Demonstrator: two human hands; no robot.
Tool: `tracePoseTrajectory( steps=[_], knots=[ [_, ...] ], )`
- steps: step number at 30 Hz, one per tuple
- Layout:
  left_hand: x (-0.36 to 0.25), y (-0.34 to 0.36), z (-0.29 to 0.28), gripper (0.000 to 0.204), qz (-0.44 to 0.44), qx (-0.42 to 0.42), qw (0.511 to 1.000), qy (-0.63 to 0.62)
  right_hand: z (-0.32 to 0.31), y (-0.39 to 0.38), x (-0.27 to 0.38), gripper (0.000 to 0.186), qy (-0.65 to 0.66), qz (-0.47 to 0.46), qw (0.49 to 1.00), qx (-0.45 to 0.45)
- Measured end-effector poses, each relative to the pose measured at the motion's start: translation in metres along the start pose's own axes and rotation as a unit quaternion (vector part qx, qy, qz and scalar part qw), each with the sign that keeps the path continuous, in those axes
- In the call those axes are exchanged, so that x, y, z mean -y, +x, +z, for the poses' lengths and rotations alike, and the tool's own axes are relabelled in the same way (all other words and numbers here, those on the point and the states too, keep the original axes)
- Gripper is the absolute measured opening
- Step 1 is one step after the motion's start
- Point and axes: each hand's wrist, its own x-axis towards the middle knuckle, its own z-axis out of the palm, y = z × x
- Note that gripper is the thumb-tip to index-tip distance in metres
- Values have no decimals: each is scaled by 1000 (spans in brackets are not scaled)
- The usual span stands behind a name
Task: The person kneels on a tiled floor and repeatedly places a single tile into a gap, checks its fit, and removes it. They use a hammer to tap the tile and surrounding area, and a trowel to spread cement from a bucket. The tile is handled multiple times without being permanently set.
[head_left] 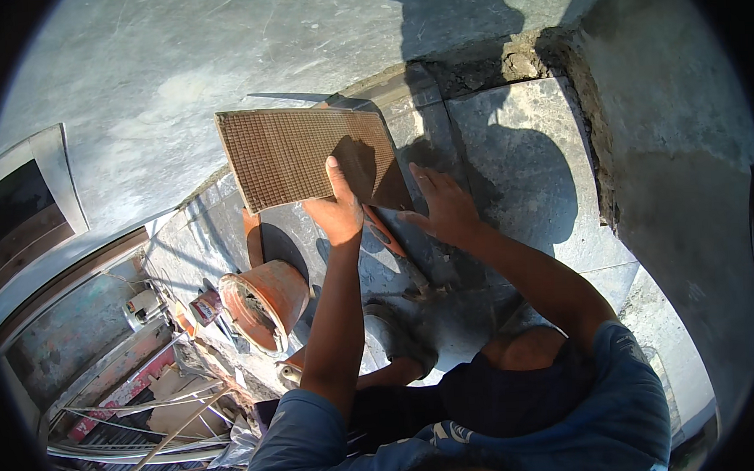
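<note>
Sitting furthest L of the nearby gear was a small reddish can (205, 308), just beside a terracotta-col. bucket (291, 285) w/ grey mix (258, 304) inside. Next, going R, came the tile (281, 151): brown, approx. rectangular, gridded face turned to the wearer, apparently lifted off the floor, tho how high couldn't be told. Its long axis ran crosswise, L to R, roughly square to the L forearm. L hand (338, 216) had it by the near long edge, abt mid-length, thumb flat on the gridded face; the fingers were hidden behind, so their reach couldn't be told. From that grip the tile lay straight ahead, spreading to both sides, a bit more to the L.

Btwn the hands, past the tile's near edge, an orange handle (384, 233) showed. R hand (451, 207) was at the tile's R short edge, fingers spread, thumb well apart from the index, nothing clearly in its grasp; couldn't tell if the fingertips touched. From there the tile lay directly L. Of the two, L hand was nearer, being on it. Furthest R, beyond a grey slab (515, 112), a rough broken strip (600, 141) ran along the foot of the wall (676, 138).
</note>
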Motion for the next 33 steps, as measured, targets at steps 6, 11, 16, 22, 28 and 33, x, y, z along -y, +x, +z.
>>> tracePoseTrajectory(
  steps=[6, 11, 16, 22, 28, 33],
  knots=[
    [67, 45, -80, 31, 57, -40, 989, 128, 2, -27, -16, 78, 20, -15, 999, -42],
    [105, 66, -87, 48, 91, -75, 978, 173, 0, -20, -22, 75, -3, -12, 999, -53],
    [96, 67, -70, 35, 57, -65, 988, 130, -3, -15, -25, 74, -2, -6, 999, -50],
    [103, 77, -75, 47, 17, -73, 975, 207, -1, -15, -33, 70, 4, 5, 999, -47],
    [109, 75, -71, 53, 60, -93, 974, 197, 2, -12, -42, 67, 8, 9, 999, -46],
    [83, 75, -77, 41, 41, -56, 982, 174, 3, -11, -33, 68, -20, -9, 999, -40]
  ],
)
